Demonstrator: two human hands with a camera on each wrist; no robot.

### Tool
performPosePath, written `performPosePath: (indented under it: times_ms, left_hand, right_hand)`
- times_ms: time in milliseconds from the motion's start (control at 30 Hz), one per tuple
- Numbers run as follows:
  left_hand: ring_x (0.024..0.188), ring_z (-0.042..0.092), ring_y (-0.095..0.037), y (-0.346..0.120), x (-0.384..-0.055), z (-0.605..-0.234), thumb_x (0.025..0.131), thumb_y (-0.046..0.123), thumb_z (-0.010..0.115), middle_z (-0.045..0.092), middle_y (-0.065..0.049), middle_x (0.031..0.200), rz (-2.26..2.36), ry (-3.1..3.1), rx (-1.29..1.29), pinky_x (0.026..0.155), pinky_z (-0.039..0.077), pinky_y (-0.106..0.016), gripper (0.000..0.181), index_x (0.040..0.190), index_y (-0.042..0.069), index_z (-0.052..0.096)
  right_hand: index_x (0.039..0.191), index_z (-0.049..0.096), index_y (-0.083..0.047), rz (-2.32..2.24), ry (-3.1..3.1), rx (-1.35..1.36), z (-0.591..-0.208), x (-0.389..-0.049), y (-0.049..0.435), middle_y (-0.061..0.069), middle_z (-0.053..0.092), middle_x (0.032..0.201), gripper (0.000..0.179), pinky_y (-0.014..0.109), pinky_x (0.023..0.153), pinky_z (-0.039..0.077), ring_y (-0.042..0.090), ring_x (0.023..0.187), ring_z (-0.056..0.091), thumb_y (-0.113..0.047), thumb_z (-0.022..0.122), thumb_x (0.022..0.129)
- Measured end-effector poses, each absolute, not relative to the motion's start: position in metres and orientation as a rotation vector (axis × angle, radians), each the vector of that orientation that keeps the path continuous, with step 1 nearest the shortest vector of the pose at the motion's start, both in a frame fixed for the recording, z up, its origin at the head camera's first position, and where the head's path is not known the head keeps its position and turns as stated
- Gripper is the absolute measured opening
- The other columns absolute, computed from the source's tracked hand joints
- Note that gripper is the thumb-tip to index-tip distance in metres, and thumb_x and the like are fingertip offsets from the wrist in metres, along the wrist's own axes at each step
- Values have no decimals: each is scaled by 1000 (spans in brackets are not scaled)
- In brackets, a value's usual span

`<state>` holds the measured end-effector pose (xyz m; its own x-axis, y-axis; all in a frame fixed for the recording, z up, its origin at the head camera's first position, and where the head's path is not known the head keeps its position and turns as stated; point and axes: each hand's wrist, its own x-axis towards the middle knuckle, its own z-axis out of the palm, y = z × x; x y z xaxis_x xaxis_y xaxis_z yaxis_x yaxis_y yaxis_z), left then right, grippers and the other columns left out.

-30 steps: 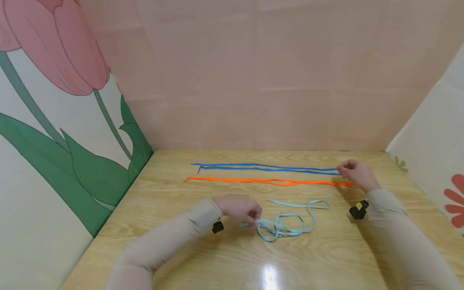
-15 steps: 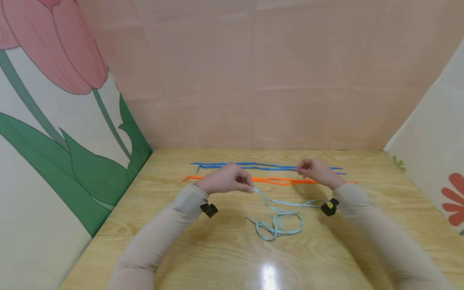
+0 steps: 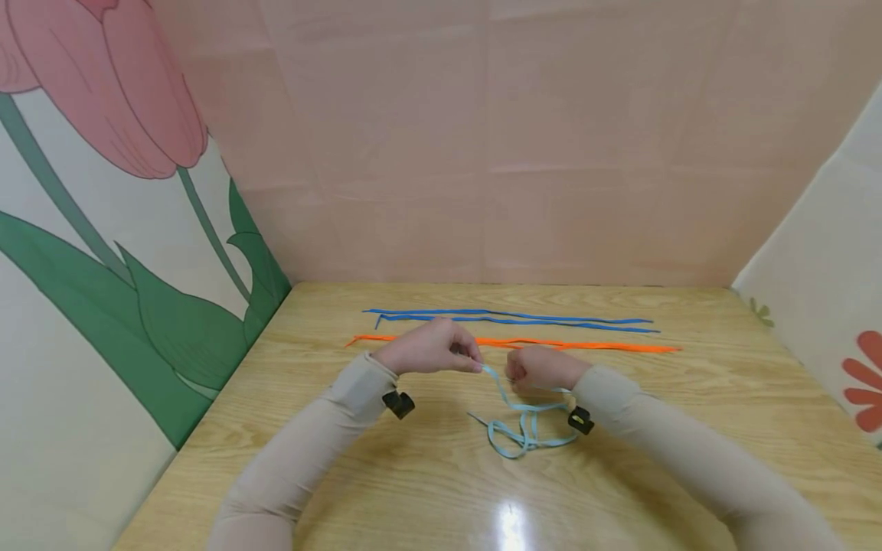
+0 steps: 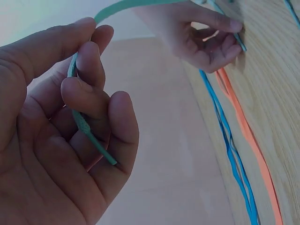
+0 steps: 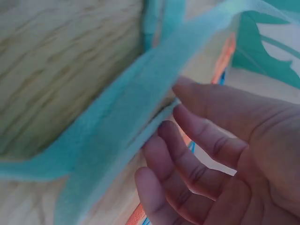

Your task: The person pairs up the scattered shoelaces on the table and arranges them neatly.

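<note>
A light-blue shoelace (image 3: 527, 428) lies loosely looped on the table, one strand rising to my left hand (image 3: 434, 348). That hand pinches the strand close to its end between thumb and index finger. In the left wrist view the lace's tipped end (image 4: 98, 145) hangs across the curled fingers. My right hand (image 3: 547, 367) is low over the table, just right of the left one. Its thumb and fingertips close on the lace's other end (image 4: 240, 41). In the right wrist view a wide strand of lace (image 5: 126, 108) crosses in front of that hand.
Two blue laces (image 3: 572, 321) lie stretched out along the table's far side. Nearer lie orange laces (image 3: 613, 347), parallel to them and partly behind my hands. A pink wall covering (image 3: 482, 153) stands behind the wooden table (image 3: 344, 490).
My left hand has lifted one end of the light-blue shoelace and carried it away from me. My right hand has left the blue laces, moving left and nearer to the light-blue lace's other end.
</note>
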<state>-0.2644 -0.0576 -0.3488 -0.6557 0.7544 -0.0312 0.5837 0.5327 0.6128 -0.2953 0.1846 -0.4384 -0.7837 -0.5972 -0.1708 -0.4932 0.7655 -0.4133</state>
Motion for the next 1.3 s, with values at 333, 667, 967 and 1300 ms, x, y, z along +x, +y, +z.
performPosePath:
  times_ms: [333,667,967,1300]
  left_hand:
    - [72,57,-3,-61,-267,-350,93,20,65,69,9,89,776,2517,1177,66,48,-20,11,95,15,75]
    - [86,65,-18,-105,-275,-329,96,19,62,71,-3,99,1071,2623,903,74,54,-31,15,107,15,72]
    - [69,60,-11,-180,-296,-314,94,15,64,68,-9,86,1790,2785,422,66,53,-21,20,99,-5,64]
    - [69,56,-10,-238,-319,-354,93,26,67,65,-4,84,1592,2825,75,68,52,-25,29,97,-3,67]
  right_hand:
    - [94,63,-6,-494,2672,-859,-441,-294,188,1,65,89,11,32,74,53,13,81,59,-3,69,85]
    - [105,59,1,-1134,2603,-828,-398,-302,272,11,65,91,12,25,68,52,12,77,60,-9,56,98]
    - [102,63,-3,-2254,2175,-694,-378,-300,403,0,69,97,20,18,78,54,8,89,66,6,46,98]
    - [103,63,0,-2101,2376,-542,-412,-281,491,-3,72,94,19,18,74,55,5,85,69,9,48,96]
